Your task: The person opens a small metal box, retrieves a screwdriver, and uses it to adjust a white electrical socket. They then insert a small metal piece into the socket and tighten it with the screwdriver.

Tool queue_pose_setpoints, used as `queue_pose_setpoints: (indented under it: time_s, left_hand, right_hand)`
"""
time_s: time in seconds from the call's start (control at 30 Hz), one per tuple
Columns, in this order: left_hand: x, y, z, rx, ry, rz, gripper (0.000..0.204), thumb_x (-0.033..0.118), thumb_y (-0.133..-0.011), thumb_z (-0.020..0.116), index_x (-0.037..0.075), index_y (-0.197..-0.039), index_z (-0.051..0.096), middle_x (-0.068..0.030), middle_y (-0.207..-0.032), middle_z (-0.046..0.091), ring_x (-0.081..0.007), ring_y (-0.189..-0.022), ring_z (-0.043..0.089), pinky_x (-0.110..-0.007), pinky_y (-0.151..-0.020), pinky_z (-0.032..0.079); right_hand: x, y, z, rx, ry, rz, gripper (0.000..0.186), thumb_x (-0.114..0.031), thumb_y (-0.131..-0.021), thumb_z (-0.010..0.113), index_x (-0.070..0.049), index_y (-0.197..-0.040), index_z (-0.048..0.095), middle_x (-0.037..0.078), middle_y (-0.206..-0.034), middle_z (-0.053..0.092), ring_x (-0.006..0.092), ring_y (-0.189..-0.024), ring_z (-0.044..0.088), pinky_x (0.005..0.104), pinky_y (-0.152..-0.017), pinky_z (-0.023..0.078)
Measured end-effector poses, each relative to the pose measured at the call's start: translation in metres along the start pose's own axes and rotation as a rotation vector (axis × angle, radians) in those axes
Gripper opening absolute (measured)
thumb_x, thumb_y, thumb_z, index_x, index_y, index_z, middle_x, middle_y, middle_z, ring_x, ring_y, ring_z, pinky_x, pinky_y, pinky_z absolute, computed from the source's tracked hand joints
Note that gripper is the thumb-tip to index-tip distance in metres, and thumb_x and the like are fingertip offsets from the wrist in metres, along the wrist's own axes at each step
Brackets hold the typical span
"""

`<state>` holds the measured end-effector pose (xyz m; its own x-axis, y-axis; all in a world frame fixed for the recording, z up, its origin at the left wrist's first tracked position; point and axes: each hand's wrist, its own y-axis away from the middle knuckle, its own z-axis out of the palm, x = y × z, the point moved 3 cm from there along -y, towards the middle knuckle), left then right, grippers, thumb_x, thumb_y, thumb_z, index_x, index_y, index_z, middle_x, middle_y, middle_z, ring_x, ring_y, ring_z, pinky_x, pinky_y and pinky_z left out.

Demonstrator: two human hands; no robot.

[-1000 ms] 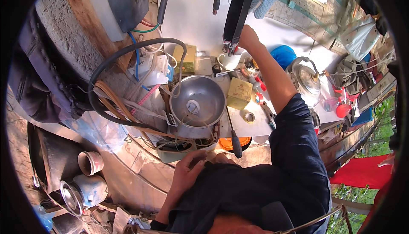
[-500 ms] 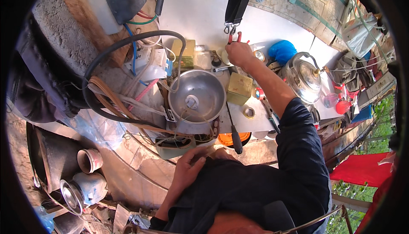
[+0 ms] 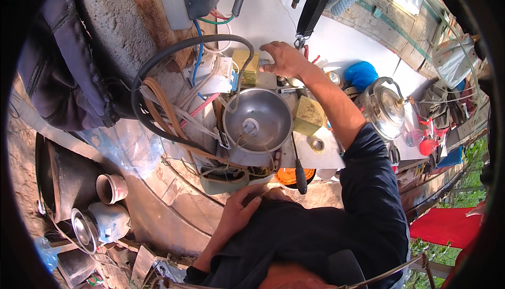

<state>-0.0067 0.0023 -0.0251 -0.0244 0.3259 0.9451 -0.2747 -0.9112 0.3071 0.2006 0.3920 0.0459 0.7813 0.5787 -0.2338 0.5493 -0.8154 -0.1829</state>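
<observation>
My right hand (image 3: 288, 61) reaches over the far side of the white table, thumb and fingers apart and nothing seen between them. It hovers above a small clear jar, beside a yellowish square block (image 3: 246, 63). Red-handled pliers (image 3: 306, 52) stand partly hidden behind my wrist, just under the metal clip of a black strap (image 3: 318, 5). Near my body, my left hand (image 3: 241, 207) rests against my dark shirt, thumb apart from the fingers. Its fingertips are partly hidden, and no object shows in it. A steel bowl (image 3: 273, 131) with a white fitting and wires inside lies between my hands.
A second yellowish block (image 3: 309, 115), a tape roll (image 3: 316, 144) and a dark-handled screwdriver (image 3: 300, 176) lie right of the bowl. A metal kettle (image 3: 384, 107) and blue bundle (image 3: 361, 76) stand farther right. A thick black hose (image 3: 139, 83) loops at the left.
My right hand has moved left, away from the red-handled pliers, and its fingers have spread. The whole view has shifted slightly. My left hand stays in place against my shirt.
</observation>
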Motion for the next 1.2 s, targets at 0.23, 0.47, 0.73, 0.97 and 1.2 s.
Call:
queue_pose_setpoints:
  time_s: [0.23,0.47,0.73,0.97,1.2]
  left_hand:
    - [0.007,0.012,-0.003,0.005,-0.057,0.003,0.038,0.006,-0.101,0.064,0.0,-0.138,0.061,-0.012,-0.126,0.072,-0.0187,-0.118,0.068,-0.034,-0.104,0.053]
    - [0.02,0.021,-0.011,-0.041,-0.078,-0.043,0.046,0.005,-0.098,0.068,0.002,-0.143,0.058,-0.0136,-0.132,0.069,-0.0214,-0.123,0.066,-0.036,-0.109,0.051]
    - [0.077,-0.02,0.052,-0.133,-0.508,0.418,0.119,0.024,-0.075,0.093,0.0,-0.165,0.018,-0.0243,-0.166,0.028,-0.0385,-0.152,0.037,-0.047,-0.121,0.038]
    - [0.067,-0.041,0.107,-0.344,-0.688,0.506,0.088,0.025,-0.067,0.094,0.001,-0.138,0.047,-0.021,-0.137,0.057,-0.0427,-0.13,0.055,-0.05,-0.111,0.045]
    - [0.047,-0.043,0.131,-0.424,-0.677,0.489,0.082,0.018,-0.065,0.094,0.001,-0.133,0.051,-0.02,-0.134,0.059,-0.0406,-0.126,0.057,-0.048,-0.11,0.046]
  right_hand:
    - [-0.03,-0.048,0.046,-0.177,-0.152,0.163,0.099,-0.054,-0.068,0.088,-0.003,-0.145,0.054,0.025,-0.14,0.059,0.0389,-0.133,0.057,0.0456,-0.11,0.049]
    - [-0.028,0.093,-0.081,0.1,-0.534,0.356,0.093,-0.033,-0.069,0.093,0.007,-0.143,0.054,0.022,-0.129,0.067,0.0291,-0.121,0.064,0.0396,-0.106,0.051]
    - [-0.137,0.304,-0.123,-0.029,-0.451,0.191,0.096,-0.024,-0.06,0.096,-0.005,-0.143,0.052,0.019,-0.133,0.061,0.0395,-0.122,0.063,0.0448,-0.104,0.052]
    - [-0.162,0.371,-0.07,-0.062,-0.454,0.236,0.099,-0.015,-0.06,0.094,0.002,-0.146,0.049,0.022,-0.143,0.056,0.0408,-0.133,0.056,0.0484,-0.113,0.047]
    - [-0.138,0.41,-0.058,0.0,-0.596,0.202,0.098,-0.01,-0.056,0.091,0.003,-0.145,0.051,0.024,-0.137,0.062,0.0433,-0.123,0.065,0.0462,-0.101,0.058]
